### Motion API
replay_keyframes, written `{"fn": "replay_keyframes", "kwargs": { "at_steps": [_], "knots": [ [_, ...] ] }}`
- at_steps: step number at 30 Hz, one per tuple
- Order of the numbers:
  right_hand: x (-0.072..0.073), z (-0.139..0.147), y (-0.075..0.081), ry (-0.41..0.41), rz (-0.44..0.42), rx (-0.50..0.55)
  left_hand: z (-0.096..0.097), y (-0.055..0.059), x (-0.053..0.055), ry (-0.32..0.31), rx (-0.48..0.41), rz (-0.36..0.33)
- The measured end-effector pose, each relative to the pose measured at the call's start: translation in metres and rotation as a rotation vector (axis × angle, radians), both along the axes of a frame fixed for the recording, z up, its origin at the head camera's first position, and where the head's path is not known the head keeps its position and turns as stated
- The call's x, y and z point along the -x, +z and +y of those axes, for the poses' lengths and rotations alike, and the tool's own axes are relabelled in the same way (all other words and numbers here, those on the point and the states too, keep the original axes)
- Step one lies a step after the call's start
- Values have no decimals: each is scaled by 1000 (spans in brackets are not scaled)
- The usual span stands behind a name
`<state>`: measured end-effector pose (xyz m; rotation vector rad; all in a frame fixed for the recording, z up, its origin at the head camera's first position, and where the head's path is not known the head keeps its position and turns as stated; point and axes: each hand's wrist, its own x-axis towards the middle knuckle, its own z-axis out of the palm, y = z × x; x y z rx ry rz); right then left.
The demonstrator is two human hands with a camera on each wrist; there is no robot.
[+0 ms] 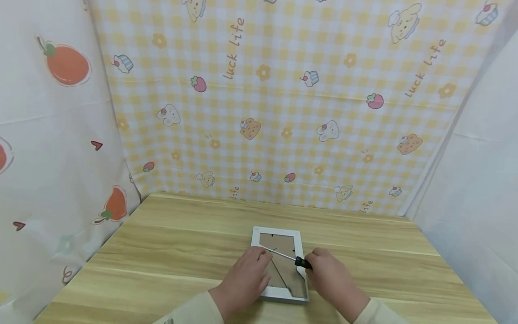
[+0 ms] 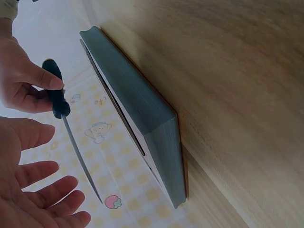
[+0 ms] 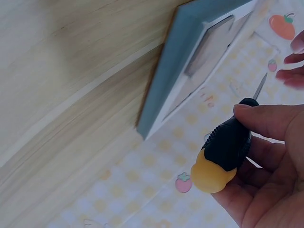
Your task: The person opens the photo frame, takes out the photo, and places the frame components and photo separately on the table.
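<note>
A picture frame (image 1: 281,294) lies back side up on the table, its brown backing board (image 1: 283,245) facing me. Its teal-grey side (image 2: 133,99) shows in the left wrist view. Above it, my right hand (image 1: 332,276) grips a screwdriver (image 3: 228,147) by its black handle with a yellow end. The metal shaft points left across the frame. My left hand (image 1: 244,276) hovers over the frame's left side near the tip; in the left wrist view its fingers (image 2: 66,202) are loosely spread, apart from the shaft, and hold nothing.
The wood-grain table (image 1: 182,234) spreads around the frame. A yellow checked cloth (image 1: 283,112) hangs behind it. White cloths stand at the left (image 1: 60,180) and right (image 1: 477,180) sides.
</note>
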<state>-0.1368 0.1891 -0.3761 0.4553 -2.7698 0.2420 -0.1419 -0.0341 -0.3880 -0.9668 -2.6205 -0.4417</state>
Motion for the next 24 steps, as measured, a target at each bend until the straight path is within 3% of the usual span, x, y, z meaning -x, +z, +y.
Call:
{"fn": "replay_keyframes", "kwargs": {
  "at_steps": [6, 11, 17, 24],
  "knots": [
    [-4, -9, 3, 46, -5, -12, 1, -1, 1, -4, -3, 14],
    [-7, -15, 5, 96, 29, -30, 2, -1, 1, -30, -10, 58],
    [-11, -21, 5, 144, 79, -54, 3, -2, 2, -59, -2, 64],
    [-14, -23, 4, 155, 101, -46, 3, -6, 3, -74, -17, 167]
  ]
}}
